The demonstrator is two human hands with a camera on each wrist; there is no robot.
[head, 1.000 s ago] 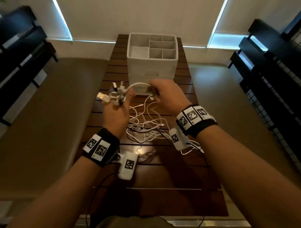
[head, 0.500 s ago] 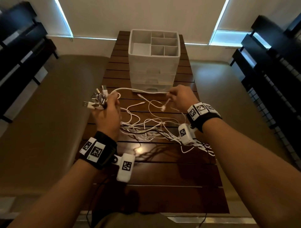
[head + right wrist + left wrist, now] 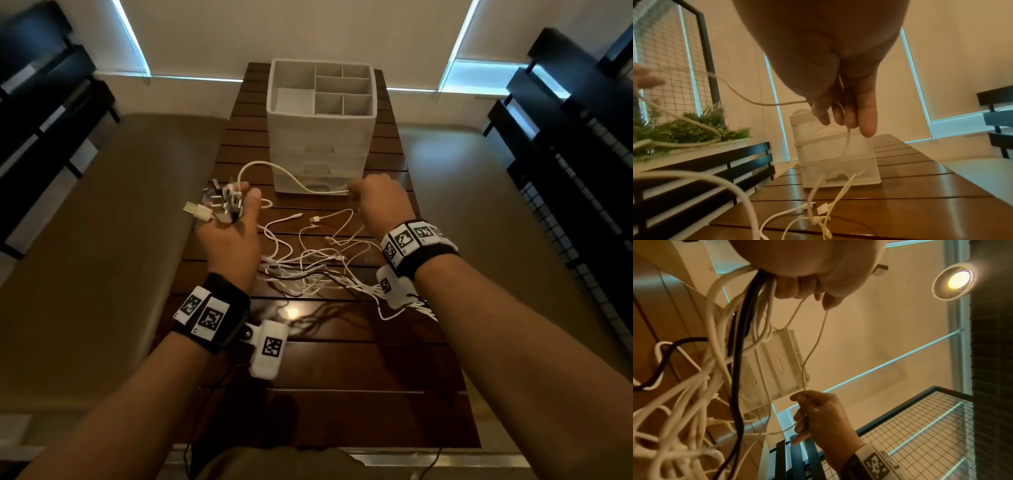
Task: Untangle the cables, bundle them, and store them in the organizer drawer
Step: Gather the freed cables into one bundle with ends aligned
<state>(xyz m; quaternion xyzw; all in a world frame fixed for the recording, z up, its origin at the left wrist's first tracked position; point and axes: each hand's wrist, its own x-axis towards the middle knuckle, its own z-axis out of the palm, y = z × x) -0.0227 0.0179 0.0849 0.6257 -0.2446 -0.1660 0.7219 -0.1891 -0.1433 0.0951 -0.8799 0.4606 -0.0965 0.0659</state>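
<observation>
Many white cables (image 3: 308,270) and one black lie snarled on the slatted wooden table (image 3: 342,377) between your wrists. Your left hand (image 3: 233,236) grips their bunched plug ends (image 3: 219,205); your right hand (image 3: 383,202) pinches one thin white cable (image 3: 291,176), arching slackly before the white drawer organizer (image 3: 320,137).
</observation>
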